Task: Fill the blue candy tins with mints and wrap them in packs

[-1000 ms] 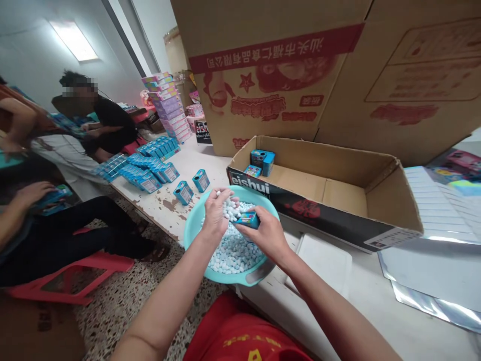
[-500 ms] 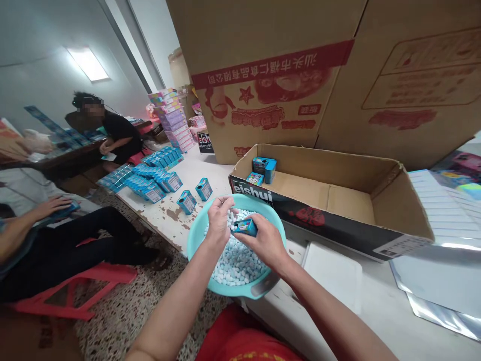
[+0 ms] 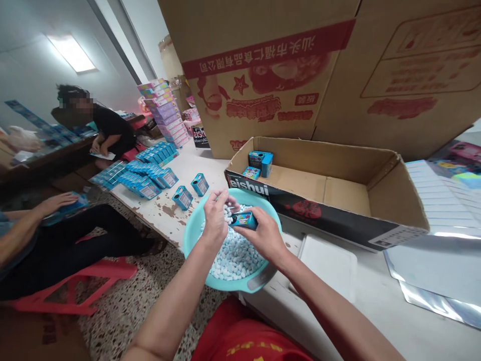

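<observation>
A teal bowl point(image 3: 193, 228) full of small white and pale-blue candies point(image 3: 233, 258) sits at the table's near edge. Over it, my right hand point(image 3: 263, 235) grips a small blue candy box point(image 3: 244, 219) lying on its side. My left hand point(image 3: 215, 215) is cupped closed around a few candies at the box's open end. Both hands touch at the box above the candy pile.
A low open carton point(image 3: 330, 215) behind the bowl holds three small blue boxes point(image 3: 259, 163). A tall printed carton point(image 3: 270, 75) stands behind it. More blue boxes point(image 3: 150, 175) lie on the table to the left. Other people sit at the left by a red stool point(image 3: 75, 286). A white tray point(image 3: 326, 265) lies at right.
My hands stay over the bowl; the left hand has brought candies up to the end of the box, and the box has tilted slightly. The view shifted a little.
</observation>
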